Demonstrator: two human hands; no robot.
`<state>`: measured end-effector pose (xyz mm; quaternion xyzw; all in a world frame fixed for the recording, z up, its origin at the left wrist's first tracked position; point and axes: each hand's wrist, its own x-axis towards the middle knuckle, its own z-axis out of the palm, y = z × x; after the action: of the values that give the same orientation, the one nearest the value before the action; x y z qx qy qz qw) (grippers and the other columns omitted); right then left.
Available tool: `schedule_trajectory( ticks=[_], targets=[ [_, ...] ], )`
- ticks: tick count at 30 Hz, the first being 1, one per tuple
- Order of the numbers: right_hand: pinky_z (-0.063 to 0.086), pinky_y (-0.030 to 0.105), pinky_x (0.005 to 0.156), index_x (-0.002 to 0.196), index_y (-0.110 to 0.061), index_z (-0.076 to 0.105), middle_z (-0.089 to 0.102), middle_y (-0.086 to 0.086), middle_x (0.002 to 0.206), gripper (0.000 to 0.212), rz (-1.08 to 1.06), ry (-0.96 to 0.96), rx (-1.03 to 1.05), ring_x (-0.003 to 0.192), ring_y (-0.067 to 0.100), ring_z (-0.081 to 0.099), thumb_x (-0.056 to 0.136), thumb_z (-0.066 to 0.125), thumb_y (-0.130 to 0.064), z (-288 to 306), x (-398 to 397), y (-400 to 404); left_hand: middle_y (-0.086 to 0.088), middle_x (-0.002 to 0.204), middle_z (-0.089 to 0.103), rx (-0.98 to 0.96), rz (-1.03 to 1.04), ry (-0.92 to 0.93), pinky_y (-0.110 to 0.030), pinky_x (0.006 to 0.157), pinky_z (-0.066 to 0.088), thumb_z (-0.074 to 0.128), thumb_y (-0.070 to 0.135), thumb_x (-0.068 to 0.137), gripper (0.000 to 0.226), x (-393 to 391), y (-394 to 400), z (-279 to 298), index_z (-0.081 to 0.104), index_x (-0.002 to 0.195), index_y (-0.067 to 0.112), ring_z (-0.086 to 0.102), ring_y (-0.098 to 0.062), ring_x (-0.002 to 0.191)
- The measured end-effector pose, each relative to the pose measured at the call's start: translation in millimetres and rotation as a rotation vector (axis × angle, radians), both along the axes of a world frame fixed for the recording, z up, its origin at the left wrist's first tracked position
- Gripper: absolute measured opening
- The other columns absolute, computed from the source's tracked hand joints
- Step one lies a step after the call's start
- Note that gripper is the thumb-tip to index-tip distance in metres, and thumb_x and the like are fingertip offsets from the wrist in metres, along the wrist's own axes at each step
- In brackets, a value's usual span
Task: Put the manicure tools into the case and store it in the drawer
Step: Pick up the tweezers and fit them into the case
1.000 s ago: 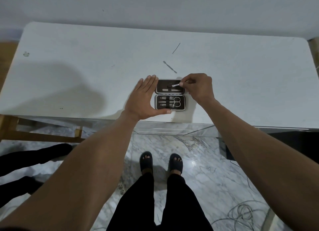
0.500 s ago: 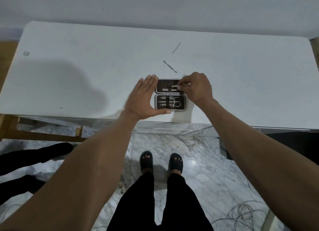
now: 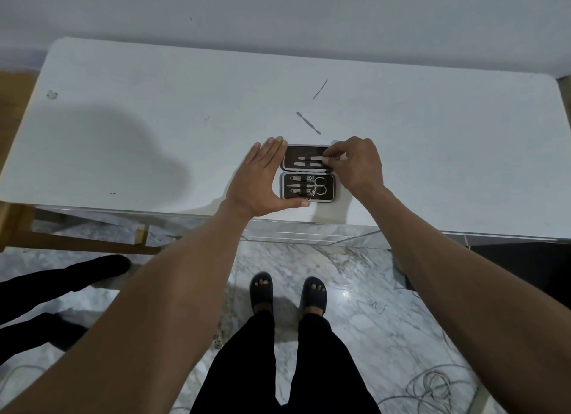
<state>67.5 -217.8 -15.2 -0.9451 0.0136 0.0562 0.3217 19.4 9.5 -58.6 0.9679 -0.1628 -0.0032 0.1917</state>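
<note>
White surface (image 3: 154,119) against a pale wall carries my open case (image 3: 307,174) near its front edge, over marble floor. I see my left hand (image 3: 259,178) flat, fingers spread, bracing the case's left side; my right hand (image 3: 355,163) pinches a slim tool (image 3: 312,158) in the far half.
</note>
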Motion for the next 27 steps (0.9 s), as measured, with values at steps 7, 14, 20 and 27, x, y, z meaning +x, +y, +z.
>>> schedule_trajectory(
  ticks=[7, 14, 20, 27],
  targets=[
    [0.054, 0.036, 0.073, 0.088, -0.028, 0.079, 0.073, -0.006, 0.082, 0.012, 0.019, 0.005, 0.055, 0.095, 0.022, 0.062, 0.078, 0.072, -0.03, -5.2, -0.7, 15.0, -0.008, 0.172, 0.022, -0.005, -0.006, 0.008, -0.042, 0.133, 0.009, 0.052, 0.097, 0.07, 0.134, 0.1, -0.3, 1.4, 0.023, 0.164, 0.006, 0.015, -0.02, 0.161],
    [0.054, 0.036, 0.078, 0.087, -0.029, 0.079, 0.061, -0.017, 0.069, 0.014, 0.05, 0.024, 0.039, 0.098, 0.023, 0.062, 0.076, 0.07, -0.028, -7.2, 4.6, 20.5, -0.01, 0.172, 0.024, -0.006, -0.008, -0.002, -0.044, 0.132, 0.011, 0.047, 0.097, 0.071, 0.133, -0.1, -0.7, 0.9, 0.025, 0.163, 0.004, 0.017, -0.022, 0.161],
    [0.056, 0.036, 0.078, 0.084, -0.029, 0.078, 0.074, -0.011, 0.08, 0.012, 0.078, 0.054, 0.046, 0.089, 0.013, 0.066, 0.073, 0.074, -0.032, 1.0, 11.3, 18.8, -0.009, 0.172, 0.024, -0.019, -0.01, 0.002, -0.044, 0.132, 0.011, 0.049, 0.097, 0.07, 0.134, 0.3, -0.9, 2.5, 0.025, 0.163, 0.004, 0.017, -0.022, 0.161],
    [0.055, 0.035, 0.08, 0.082, -0.031, 0.076, 0.073, -0.012, 0.083, 0.01, -0.028, 0.022, 0.066, 0.097, 0.014, 0.064, 0.075, 0.071, -0.036, 10.9, 35.7, 18.2, -0.009, 0.172, 0.024, 0.0, -0.008, 0.001, -0.046, 0.132, 0.013, 0.045, 0.1, 0.07, 0.135, 1.2, 0.0, 2.6, 0.025, 0.163, 0.004, 0.016, -0.021, 0.161]
  ],
)
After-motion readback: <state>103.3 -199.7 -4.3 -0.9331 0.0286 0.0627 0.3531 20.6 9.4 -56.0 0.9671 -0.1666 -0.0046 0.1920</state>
